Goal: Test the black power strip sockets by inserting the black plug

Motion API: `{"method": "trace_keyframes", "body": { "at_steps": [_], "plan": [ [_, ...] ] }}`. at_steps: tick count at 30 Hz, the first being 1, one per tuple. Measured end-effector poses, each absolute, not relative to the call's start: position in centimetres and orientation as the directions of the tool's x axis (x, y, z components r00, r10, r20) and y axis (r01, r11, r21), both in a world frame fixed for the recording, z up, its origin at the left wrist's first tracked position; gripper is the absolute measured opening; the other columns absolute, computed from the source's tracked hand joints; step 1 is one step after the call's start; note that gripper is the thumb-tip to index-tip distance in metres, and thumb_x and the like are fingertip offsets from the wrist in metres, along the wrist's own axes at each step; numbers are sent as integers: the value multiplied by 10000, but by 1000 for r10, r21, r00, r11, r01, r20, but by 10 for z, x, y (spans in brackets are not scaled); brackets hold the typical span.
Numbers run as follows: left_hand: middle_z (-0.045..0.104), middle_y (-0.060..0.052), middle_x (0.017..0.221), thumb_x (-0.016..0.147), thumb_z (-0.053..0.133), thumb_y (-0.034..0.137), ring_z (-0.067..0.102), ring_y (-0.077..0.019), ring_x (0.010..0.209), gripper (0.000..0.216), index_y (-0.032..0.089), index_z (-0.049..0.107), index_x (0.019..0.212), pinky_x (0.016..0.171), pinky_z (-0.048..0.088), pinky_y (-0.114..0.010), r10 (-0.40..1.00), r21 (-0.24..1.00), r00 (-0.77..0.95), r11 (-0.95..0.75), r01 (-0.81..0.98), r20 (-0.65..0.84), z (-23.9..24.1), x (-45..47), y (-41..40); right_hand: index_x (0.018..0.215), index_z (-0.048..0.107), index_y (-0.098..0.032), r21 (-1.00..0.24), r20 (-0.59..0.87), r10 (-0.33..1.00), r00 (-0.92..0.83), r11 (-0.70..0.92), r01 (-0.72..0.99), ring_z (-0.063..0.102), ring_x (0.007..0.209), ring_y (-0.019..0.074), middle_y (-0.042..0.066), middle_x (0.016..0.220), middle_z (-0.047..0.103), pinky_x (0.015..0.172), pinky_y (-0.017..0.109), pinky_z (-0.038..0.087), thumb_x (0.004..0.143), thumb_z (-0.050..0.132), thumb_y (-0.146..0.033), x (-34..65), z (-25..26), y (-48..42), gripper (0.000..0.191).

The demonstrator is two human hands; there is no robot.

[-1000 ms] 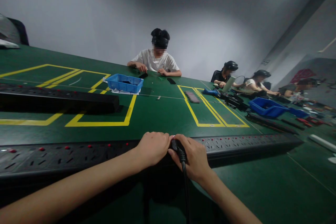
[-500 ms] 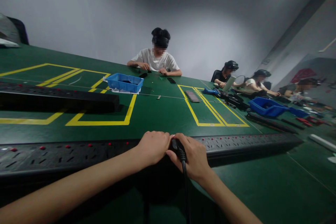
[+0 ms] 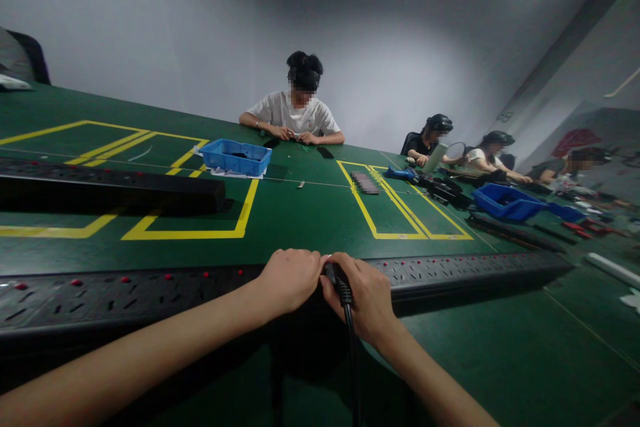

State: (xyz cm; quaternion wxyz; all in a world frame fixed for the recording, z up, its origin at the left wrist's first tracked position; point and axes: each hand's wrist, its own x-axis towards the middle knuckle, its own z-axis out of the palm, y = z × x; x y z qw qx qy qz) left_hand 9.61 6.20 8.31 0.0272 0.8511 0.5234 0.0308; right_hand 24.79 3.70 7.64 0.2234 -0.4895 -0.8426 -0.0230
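A long black power strip point(image 3: 450, 273) with red buttons and rows of socket slots lies across the table in front of me. My right hand point(image 3: 364, 297) is closed around a black power plug point(image 3: 336, 275), held at the strip's socket face. Its black cable point(image 3: 353, 360) hangs down toward me. My left hand point(image 3: 290, 280) is closed over the strip just left of the plug, its fingertips hidden and its knuckles meeting the right hand. Whether the plug's pins sit in a socket cannot be seen, because my fingers cover that spot.
Beyond lie a second black power strip point(image 3: 110, 190), a light blue bin point(image 3: 237, 159) and yellow tape rectangles point(image 3: 185, 235) on the green table point(image 3: 300, 213). At right are a dark blue bin point(image 3: 505, 203) and assorted parts. Several people sit across and to the right.
My hands keep their hold at the same spot on the strip, with hardly any movement. The view has shifted slightly. The hands of the person opposite have come closer together.
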Motion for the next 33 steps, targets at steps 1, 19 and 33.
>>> {"method": "trace_keyframes", "body": {
  "at_steps": [1, 19, 33],
  "plan": [
    [648, -121, 822, 866, 240, 258, 630, -265, 756, 342, 157, 563, 908, 620, 478, -397, 887, 78, 462, -463, 883, 30, 83, 96, 62, 987, 507, -210, -181, 389, 810, -440, 535, 825, 570, 759, 161, 39, 832, 601, 672, 234, 383, 820, 456, -372, 249, 77, 37, 238],
    [648, -126, 806, 887, 197, 282, 632, -262, 742, 395, 151, 570, 890, 606, 482, -394, 883, 53, 468, -470, 881, 50, 83, 97, 62, 1028, 491, -204, -194, 403, 802, -441, 546, 815, 562, 790, 175, 49, 867, 600, 695, 253, 386, 821, 453, -351, 251, 74, 37, 256],
    [643, -133, 818, 886, 175, 246, 630, -261, 747, 405, 143, 567, 906, 607, 482, -391, 872, 39, 488, -489, 871, 42, 84, 97, 62, 973, 519, -200, -135, 476, 793, -380, 493, 860, 555, 739, 169, 41, 805, 596, 659, 250, 368, 797, 463, -314, 245, 67, 36, 217]
  ]
}}
